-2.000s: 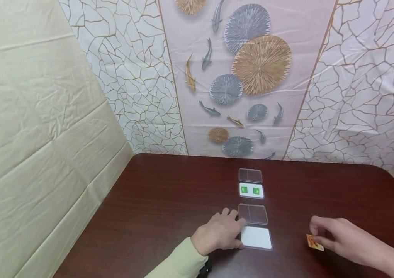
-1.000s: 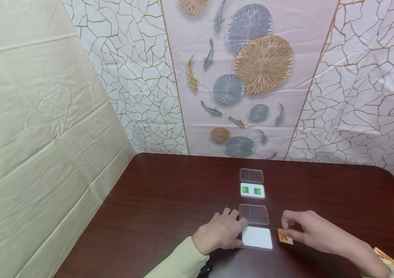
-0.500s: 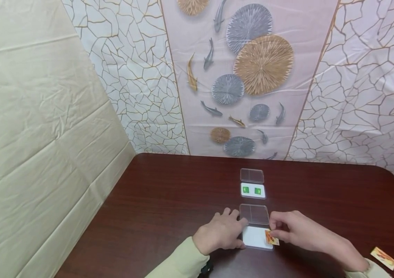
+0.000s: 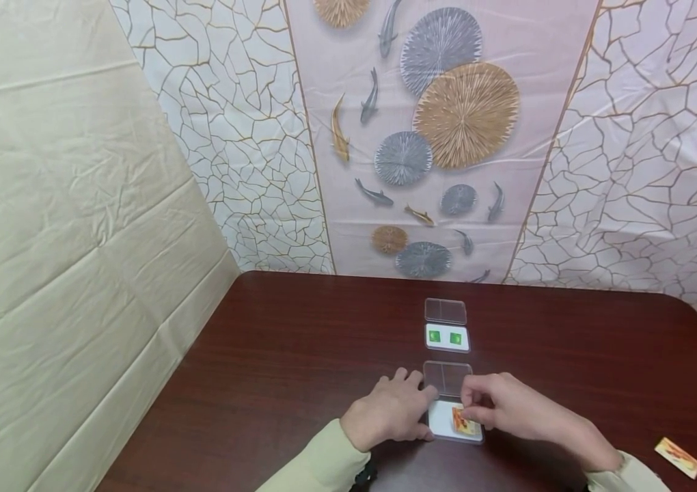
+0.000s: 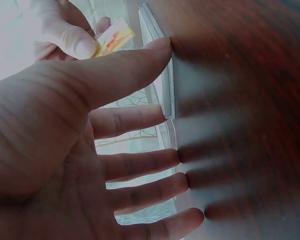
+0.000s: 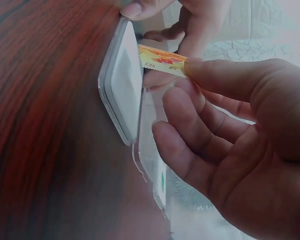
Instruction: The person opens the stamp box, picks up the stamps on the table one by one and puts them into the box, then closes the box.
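Note:
My right hand (image 4: 508, 408) pinches an orange-and-yellow postage stamp (image 6: 161, 61) by its edge, between thumb and forefinger. Its toothed border shows in the right wrist view, where the stamp is held close over the white insert of a clear plastic case (image 6: 121, 82). From the head, the stamp overlaps the right half of that insert. The clear lid (image 4: 448, 378) lies folded back flat behind it. My left hand (image 4: 387, 412) is spread at the case's left side, thumb tip at its near corner and forefinger by the hinge. In the left wrist view the other fingertips touch the table.
Farther back stands a second case (image 4: 445, 345), lid folded back, with a green stamp (image 4: 434, 336) on the left of its insert and another green stamp (image 4: 456, 339) on the right. One more orange-and-yellow stamp (image 4: 678, 458) lies on the dark table at the right.
My right hand has carried the stamp leftward from the bare table on the right to over the white insert. The stamp at the far right has come into view. My left hand stays put.

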Motion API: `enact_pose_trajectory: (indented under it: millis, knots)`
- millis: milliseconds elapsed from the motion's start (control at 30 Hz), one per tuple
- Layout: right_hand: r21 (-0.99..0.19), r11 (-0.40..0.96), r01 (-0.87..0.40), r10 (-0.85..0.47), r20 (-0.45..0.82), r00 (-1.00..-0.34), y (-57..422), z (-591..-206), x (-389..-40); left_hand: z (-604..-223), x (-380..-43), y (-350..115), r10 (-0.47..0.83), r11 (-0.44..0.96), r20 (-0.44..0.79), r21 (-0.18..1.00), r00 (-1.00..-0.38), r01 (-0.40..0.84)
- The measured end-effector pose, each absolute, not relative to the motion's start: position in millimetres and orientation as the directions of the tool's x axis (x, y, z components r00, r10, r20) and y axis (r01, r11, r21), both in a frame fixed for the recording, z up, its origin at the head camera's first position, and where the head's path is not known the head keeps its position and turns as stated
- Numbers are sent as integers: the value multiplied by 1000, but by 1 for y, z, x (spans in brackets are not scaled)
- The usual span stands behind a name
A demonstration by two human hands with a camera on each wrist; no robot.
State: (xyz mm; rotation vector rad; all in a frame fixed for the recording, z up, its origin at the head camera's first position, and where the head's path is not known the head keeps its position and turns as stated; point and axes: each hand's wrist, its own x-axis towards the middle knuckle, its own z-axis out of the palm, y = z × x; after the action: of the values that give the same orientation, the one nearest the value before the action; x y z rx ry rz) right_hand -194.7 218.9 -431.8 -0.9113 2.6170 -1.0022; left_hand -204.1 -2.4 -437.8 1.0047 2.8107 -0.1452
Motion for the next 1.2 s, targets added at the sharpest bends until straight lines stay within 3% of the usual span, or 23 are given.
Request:
enact_pose_trajectory:
  millis: [633, 1200]
  knots:
    - [-692, 577, -432, -600, -1, -800, 206, -449, -205, -437, -204, -2, 618, 771, -175, -53, -766, 634]
    - [-572, 685, -452, -536, 26, -844, 191, -455, -207, -437, -205, -2, 619, 770, -183, -54, -764, 636]
